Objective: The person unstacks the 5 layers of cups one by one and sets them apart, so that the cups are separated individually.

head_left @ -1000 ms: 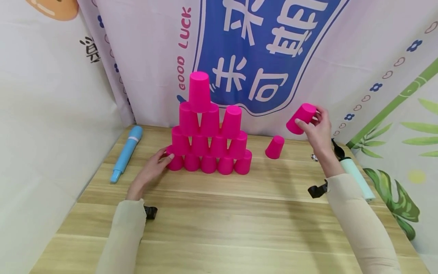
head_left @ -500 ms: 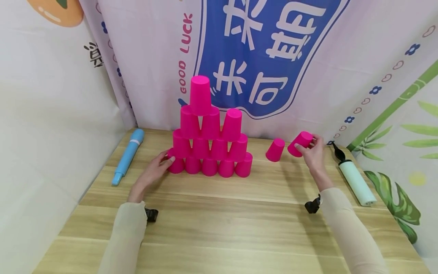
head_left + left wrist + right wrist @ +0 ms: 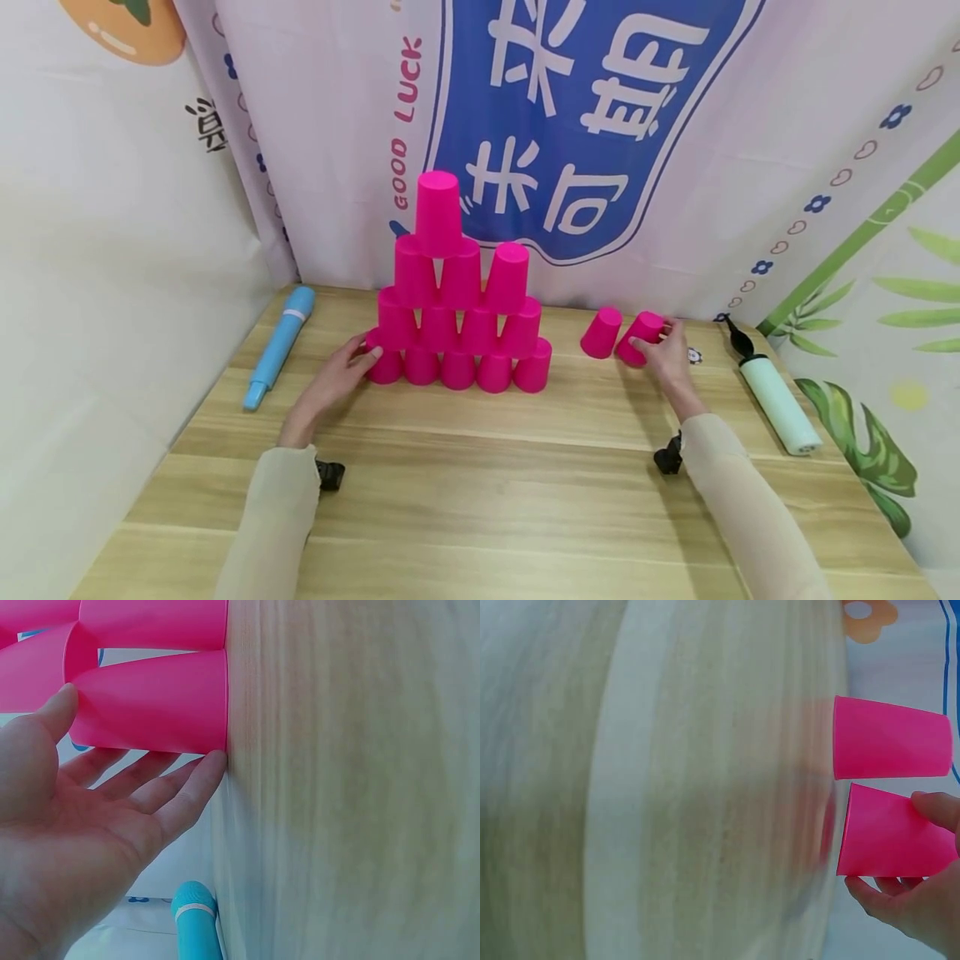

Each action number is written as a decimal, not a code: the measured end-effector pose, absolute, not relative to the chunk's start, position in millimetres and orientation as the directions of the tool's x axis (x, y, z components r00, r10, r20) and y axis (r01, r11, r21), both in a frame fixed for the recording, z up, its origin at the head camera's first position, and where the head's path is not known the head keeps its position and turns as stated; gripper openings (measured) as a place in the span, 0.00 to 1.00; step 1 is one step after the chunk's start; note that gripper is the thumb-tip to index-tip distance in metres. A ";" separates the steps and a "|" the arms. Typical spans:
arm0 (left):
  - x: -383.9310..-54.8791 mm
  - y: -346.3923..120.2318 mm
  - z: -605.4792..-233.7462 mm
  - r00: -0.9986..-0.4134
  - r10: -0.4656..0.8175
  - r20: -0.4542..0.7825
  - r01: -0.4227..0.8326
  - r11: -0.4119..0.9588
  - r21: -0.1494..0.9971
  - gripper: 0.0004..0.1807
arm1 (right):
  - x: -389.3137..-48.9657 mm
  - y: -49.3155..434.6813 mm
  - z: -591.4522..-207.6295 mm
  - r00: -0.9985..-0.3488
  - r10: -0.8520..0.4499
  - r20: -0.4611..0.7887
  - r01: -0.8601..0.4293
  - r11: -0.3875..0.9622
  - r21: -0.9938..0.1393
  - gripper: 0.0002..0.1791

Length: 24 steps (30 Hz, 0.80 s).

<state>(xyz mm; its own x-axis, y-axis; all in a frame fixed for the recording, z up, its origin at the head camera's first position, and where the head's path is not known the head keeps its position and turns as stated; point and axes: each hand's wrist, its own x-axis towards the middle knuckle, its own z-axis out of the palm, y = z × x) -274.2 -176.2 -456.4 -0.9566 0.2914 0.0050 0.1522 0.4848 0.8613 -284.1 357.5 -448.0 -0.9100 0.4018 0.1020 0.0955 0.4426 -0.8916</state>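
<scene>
Pink cups (image 3: 459,325) are stacked upside down as a stepped pyramid, one cup (image 3: 438,215) alone at the top left. My left hand (image 3: 339,377) rests against the leftmost bottom cup (image 3: 154,705); its fingers lie nearly straight along the cup's side and the thumb is by its narrow end. To the right of the stack stands a single upside-down cup (image 3: 891,738). Beside it my right hand (image 3: 666,354) grips another cup (image 3: 896,832) between thumb and fingers. That held cup is slightly tilted, low at the tabletop, a narrow gap from its neighbour.
A blue, microphone-shaped thing (image 3: 280,347) lies at the table's left. On the right lies a pale green cylinder with a black nozzle (image 3: 780,404), and a small sticker (image 3: 694,356) is near the right hand. A printed cloth (image 3: 337,167) hangs directly behind the stack.
My right hand has lowered its cup from mid-air down to the tabletop, moving leftward beside the single standing cup. The left hand has stayed at the stack's bottom left cup.
</scene>
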 end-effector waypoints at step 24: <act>-275.4 -174.4 -456.8 -0.957 0.290 0.012 0.147 0.447 0.882 0.37 | -263.8 310.5 -357.4 -0.763 0.437 0.476 -0.274 0.448 -0.851 0.33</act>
<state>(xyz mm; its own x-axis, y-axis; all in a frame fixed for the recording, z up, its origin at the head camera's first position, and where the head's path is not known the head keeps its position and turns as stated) -275.4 -174.4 -456.8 -0.9568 0.2904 0.0117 0.1466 0.4474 0.8823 -263.8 310.5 -357.4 -0.7627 0.4374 0.4765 -0.2743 0.4484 -0.8507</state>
